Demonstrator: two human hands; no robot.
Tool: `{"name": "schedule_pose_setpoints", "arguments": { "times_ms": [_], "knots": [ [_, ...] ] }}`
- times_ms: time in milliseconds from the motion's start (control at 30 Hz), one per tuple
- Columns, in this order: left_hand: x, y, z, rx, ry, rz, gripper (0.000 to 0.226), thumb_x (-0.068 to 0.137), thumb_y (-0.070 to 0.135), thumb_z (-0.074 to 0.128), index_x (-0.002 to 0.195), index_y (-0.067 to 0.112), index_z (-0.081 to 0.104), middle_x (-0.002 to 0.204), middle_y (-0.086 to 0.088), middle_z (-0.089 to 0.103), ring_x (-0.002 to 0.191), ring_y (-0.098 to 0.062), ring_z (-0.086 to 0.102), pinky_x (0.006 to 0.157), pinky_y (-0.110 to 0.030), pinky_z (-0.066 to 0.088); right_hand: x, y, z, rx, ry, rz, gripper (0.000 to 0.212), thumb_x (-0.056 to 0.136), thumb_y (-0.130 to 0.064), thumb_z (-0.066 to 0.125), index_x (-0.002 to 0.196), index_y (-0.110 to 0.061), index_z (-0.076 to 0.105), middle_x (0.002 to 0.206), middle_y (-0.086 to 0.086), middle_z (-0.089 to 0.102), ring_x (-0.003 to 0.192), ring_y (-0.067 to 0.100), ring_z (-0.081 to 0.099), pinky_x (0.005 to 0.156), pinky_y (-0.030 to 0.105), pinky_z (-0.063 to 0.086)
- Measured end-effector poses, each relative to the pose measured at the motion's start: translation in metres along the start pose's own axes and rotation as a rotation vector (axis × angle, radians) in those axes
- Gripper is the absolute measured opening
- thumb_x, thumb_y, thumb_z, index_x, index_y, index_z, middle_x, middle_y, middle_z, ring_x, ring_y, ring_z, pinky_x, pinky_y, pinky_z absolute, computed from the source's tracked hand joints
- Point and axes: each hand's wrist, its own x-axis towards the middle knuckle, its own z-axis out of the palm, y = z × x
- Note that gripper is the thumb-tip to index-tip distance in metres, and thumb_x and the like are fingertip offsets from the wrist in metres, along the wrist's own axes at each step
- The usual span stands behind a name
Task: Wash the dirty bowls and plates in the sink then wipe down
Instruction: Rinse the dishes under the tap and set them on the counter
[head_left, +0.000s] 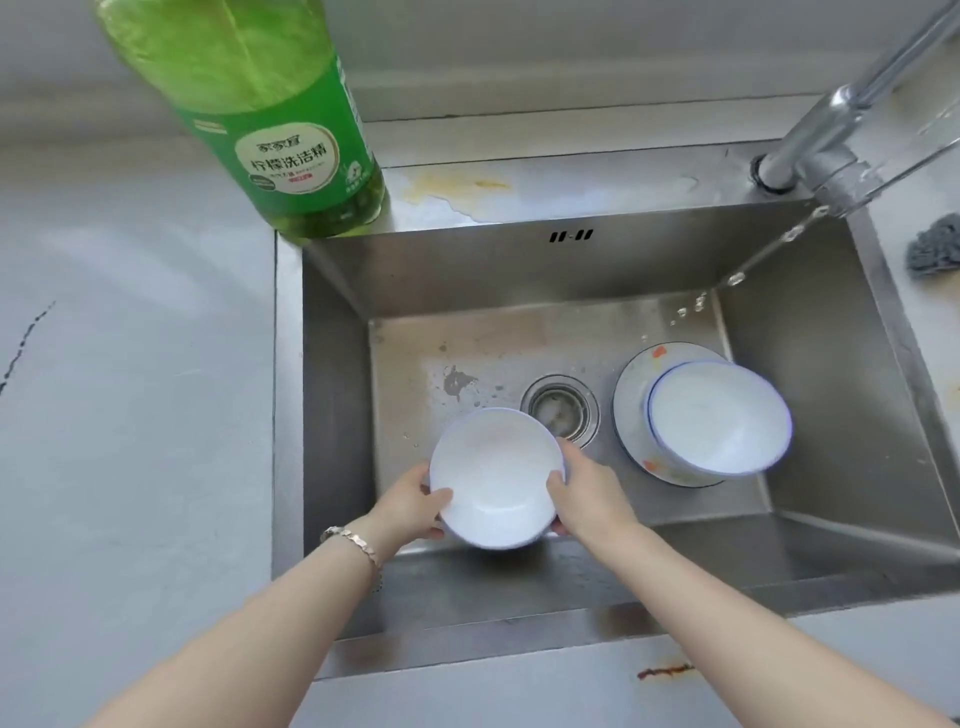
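I am leaning over the brushed stainless-steel sink (332, 332), where a second blue-rimmed bowl (719, 415) is sitting on a stained round plate (631, 402). My left hand (415, 501) and right hand (587, 491) are clasping a smooth white blue-rimmed bowl (496, 475) by opposite edges above the basin floor.

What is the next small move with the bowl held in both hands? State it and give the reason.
Probably carry the held bowl rightward under the water stream. Both the left hand and right hand grip its rim above the sink floor, while the water falls far to the right, missing it. The other bowl rests on the plate there.
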Motion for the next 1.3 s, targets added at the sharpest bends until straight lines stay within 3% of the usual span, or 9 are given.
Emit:
{"name": "schedule_pose_setpoints", "arguments": {
  "times_ms": [100, 267, 433, 567, 733, 933, 1033, 1133, 1300],
  "knots": [
    [0.008, -0.006, 0.005, -0.024, 0.008, -0.020, 0.040, 0.094, 0.000, 0.042, 0.134, 0.008, 0.042, 0.090, -0.006, 0.051, 0.075, -0.023, 0.056, 0.062, -0.034, 0.054, 0.007, 0.010, 0.019, -0.091, 0.062, 0.052, 0.057, 0.087, -0.010, 0.035, 0.140, -0.032, 0.037, 0.107, 0.017, 0.059, 0.090, 0.038, 0.060, 0.079, 0.045, 0.053],
    [0.011, -0.010, 0.009, -0.123, 0.032, -0.040, 0.041, 0.093, -0.006, 0.041, 0.133, 0.004, 0.042, 0.107, -0.010, 0.046, 0.093, -0.032, 0.052, 0.075, -0.047, 0.050, 0.009, 0.010, 0.026, -0.250, 0.109, 0.105, 0.057, 0.091, -0.014, 0.034, 0.144, -0.035, 0.028, 0.111, 0.018, 0.052, 0.090, 0.034, 0.054, 0.080, 0.035, 0.044],
    [0.015, -0.013, 0.007, -0.154, -0.012, -0.073, 0.043, 0.093, -0.003, 0.046, 0.134, 0.008, 0.042, 0.103, -0.014, 0.050, 0.089, -0.036, 0.056, 0.078, -0.047, 0.052, 0.013, 0.011, 0.023, -0.207, 0.057, 0.096, 0.059, 0.087, -0.011, 0.039, 0.141, -0.033, 0.035, 0.113, 0.015, 0.062, 0.102, 0.035, 0.057, 0.081, 0.034, 0.047],
    [0.013, -0.012, 0.008, -0.218, -0.023, -0.091, 0.045, 0.093, -0.003, 0.047, 0.135, 0.011, 0.042, 0.086, -0.005, 0.048, 0.088, -0.033, 0.055, 0.077, -0.043, 0.051, 0.017, 0.018, 0.017, -0.054, 0.049, 0.065, 0.058, 0.082, -0.006, 0.042, 0.133, -0.033, 0.048, 0.108, 0.012, 0.065, 0.100, 0.034, 0.058, 0.083, 0.046, 0.053],
    [0.010, -0.015, 0.003, -0.248, -0.008, -0.070, 0.053, 0.092, 0.000, 0.051, 0.140, 0.018, 0.037, 0.119, -0.011, 0.051, 0.100, -0.024, 0.051, 0.065, -0.032, 0.053, 0.022, 0.030, 0.020, 0.065, 0.000, 0.051, 0.047, 0.088, -0.006, 0.046, 0.130, -0.024, 0.051, 0.094, 0.003, 0.057, 0.094, 0.030, 0.061, 0.072, 0.036, 0.057],
    [0.017, -0.010, -0.001, -0.133, -0.043, -0.082, 0.066, 0.090, 0.002, 0.055, 0.146, 0.023, 0.027, 0.125, -0.011, 0.052, 0.094, -0.025, 0.054, 0.060, -0.030, 0.052, 0.034, 0.026, 0.008, -0.014, -0.140, 0.052, 0.054, 0.092, -0.015, 0.047, 0.141, -0.033, 0.032, 0.106, 0.010, 0.060, 0.092, 0.031, 0.062, 0.075, 0.038, 0.057],
    [0.024, -0.004, -0.001, -0.150, -0.106, -0.127, 0.068, 0.089, -0.007, 0.044, 0.146, 0.026, 0.026, 0.116, -0.012, 0.053, 0.080, -0.028, 0.060, 0.062, -0.037, 0.056, 0.039, 0.023, 0.008, 0.057, -0.267, 0.137, 0.055, 0.093, -0.005, 0.037, 0.144, -0.020, 0.025, 0.126, 0.012, 0.050, 0.098, 0.032, 0.058, 0.062, 0.038, 0.058],
    [0.026, 0.001, 0.000, -0.155, -0.114, -0.127, 0.069, 0.085, -0.016, 0.033, 0.142, 0.022, 0.033, 0.116, -0.010, 0.051, 0.091, -0.032, 0.057, 0.064, -0.042, 0.056, 0.043, 0.019, 0.007, 0.108, -0.337, 0.107, 0.051, 0.088, 0.007, 0.026, 0.134, -0.013, 0.038, 0.123, 0.011, 0.050, 0.100, 0.029, 0.051, 0.050, 0.028, 0.056],
    [0.018, 0.003, 0.002, -0.127, -0.070, -0.053, 0.071, 0.082, -0.020, 0.029, 0.141, 0.019, 0.036, 0.106, -0.009, 0.052, 0.091, -0.032, 0.055, 0.061, -0.041, 0.054, 0.034, 0.020, 0.006, 0.140, -0.328, 0.025, 0.057, 0.088, 0.006, 0.027, 0.140, -0.016, 0.030, 0.117, 0.002, 0.045, 0.099, 0.024, 0.050, 0.042, 0.016, 0.050]
  ]
}}
